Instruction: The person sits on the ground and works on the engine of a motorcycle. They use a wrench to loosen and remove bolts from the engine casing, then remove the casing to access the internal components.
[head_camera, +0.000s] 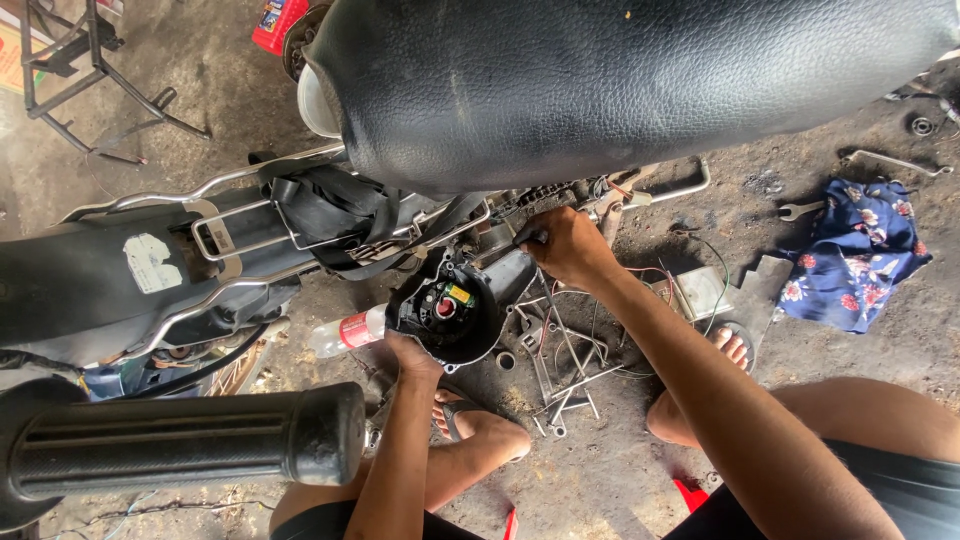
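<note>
A: What do the two hands hold?
B: Right hand (566, 243): fingers curled tight around one dark tool handle (531, 238), just right of the housing. Left hand (412, 355): fingers closed under one round black housing (447, 308), at centre below the seat (620, 80).

A: What does the housing contain?
B: One red part and one yellow-green part.

A: And outward?
B: Both forearms reach away from the person. One plastic bottle (345, 331) lies left; two wrenches (800, 210) and one floral cloth (855, 255) lie far right.
</note>
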